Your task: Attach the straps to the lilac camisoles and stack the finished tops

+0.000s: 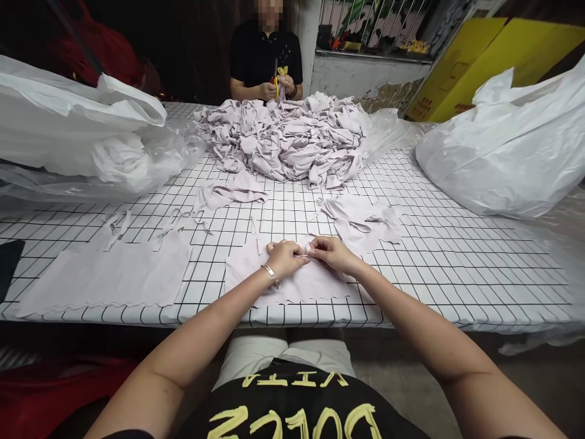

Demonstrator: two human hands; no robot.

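In front of me a pale pink camisole (247, 274) lies spread on the table, its thin straps pointing away from me. My left hand (287, 258) is closed on the garment's top edge, a silver bracelet at the wrist. My right hand (333, 253) pinches the same edge beside a strap, fingertips close to the left ones. What exactly sits between the fingertips is too small to make out. To the left, another pale pink camisole (109, 274) lies flat with looped straps. Two crumpled pieces, one garment (235, 190) and a second garment (365, 221), lie just beyond my hands.
A large heap of pale pink garments (287, 140) covers the table's far side. White plastic bags stand left (68, 134) and right (498, 146). Across the table a person (266, 55) holds yellow-handled scissors (276, 85) and some cloth. A checked cloth (439, 268) covers the table.
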